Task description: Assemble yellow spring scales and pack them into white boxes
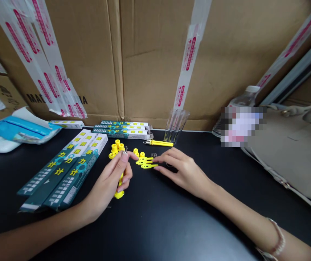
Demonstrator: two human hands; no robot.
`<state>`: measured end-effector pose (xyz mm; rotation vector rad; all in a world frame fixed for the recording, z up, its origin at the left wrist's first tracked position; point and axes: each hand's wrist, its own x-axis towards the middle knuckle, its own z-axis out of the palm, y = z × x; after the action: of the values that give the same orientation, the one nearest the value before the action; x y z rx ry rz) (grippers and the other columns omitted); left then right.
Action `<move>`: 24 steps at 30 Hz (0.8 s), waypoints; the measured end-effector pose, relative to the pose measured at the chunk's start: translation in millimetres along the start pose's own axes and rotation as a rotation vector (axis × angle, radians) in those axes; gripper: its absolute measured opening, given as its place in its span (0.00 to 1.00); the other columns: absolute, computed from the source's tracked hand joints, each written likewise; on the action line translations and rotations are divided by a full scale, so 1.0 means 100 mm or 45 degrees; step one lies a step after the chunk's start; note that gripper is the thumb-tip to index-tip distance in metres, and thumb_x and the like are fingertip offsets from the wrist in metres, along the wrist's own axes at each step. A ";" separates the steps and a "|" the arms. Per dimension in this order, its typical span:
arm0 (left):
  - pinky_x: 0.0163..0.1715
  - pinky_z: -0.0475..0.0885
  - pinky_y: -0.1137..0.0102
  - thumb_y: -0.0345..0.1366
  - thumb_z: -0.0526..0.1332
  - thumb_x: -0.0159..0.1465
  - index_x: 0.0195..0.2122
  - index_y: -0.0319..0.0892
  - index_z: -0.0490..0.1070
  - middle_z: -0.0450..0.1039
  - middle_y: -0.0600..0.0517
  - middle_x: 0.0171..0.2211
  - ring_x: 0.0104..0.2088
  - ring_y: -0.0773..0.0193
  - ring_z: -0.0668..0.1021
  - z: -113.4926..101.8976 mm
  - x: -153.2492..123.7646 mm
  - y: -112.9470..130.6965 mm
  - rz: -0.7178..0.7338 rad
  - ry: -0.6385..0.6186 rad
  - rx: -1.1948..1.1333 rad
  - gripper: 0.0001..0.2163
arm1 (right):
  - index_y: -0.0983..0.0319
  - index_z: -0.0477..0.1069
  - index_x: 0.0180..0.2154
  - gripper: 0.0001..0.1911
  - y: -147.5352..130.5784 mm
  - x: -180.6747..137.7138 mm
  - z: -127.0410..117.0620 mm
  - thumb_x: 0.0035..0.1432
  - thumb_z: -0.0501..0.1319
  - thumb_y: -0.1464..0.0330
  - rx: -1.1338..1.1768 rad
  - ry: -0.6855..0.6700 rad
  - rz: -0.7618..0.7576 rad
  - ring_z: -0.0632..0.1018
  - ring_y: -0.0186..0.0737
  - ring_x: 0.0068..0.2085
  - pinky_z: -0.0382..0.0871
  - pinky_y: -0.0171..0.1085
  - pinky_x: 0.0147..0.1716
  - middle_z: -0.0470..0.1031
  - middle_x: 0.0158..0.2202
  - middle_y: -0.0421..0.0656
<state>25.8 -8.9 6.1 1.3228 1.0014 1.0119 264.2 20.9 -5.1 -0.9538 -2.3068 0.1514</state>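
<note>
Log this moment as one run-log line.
left hand: holding yellow part | right hand: at small yellow pieces, grasp unclear | nearby: clear tubes, teal-and-white boxes

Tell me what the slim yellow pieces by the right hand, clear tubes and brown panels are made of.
Slim yellow pieces: probably smooth moulded plastic, from even colour and matching shapes. Clear tubes: glossy, transparent plastic or glass, unclear which; brown shows through. Brown panels: likely matt cardboard, creased and taped.

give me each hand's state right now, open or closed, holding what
Left hand: closed, holding a yellow plastic rod.
Right hand: open, at the small yellow slotted pieces; whether it touches one cannot be told.
</note>
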 end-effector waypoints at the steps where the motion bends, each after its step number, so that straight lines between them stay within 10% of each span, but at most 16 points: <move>1: 0.16 0.54 0.76 0.55 0.48 0.71 0.46 0.42 0.65 0.57 0.63 0.21 0.16 0.74 0.58 0.00 -0.01 0.01 -0.005 -0.004 0.006 0.21 | 0.62 0.77 0.46 0.09 -0.03 0.00 0.03 0.65 0.63 0.67 -0.011 -0.026 -0.013 0.78 0.44 0.42 0.74 0.43 0.44 0.79 0.40 0.46; 24: 0.18 0.57 0.76 0.49 0.48 0.73 0.44 0.46 0.66 0.59 0.62 0.22 0.18 0.73 0.62 0.03 -0.12 0.02 0.043 -0.165 0.307 0.15 | 0.63 0.74 0.44 0.06 -0.35 -0.05 0.10 0.64 0.61 0.73 0.346 0.303 0.136 0.78 0.33 0.30 0.73 0.30 0.33 0.80 0.34 0.40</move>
<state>25.2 -20.9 8.2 1.5865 1.0286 0.8375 239.5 -6.9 -3.9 -0.9023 -1.9602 0.3657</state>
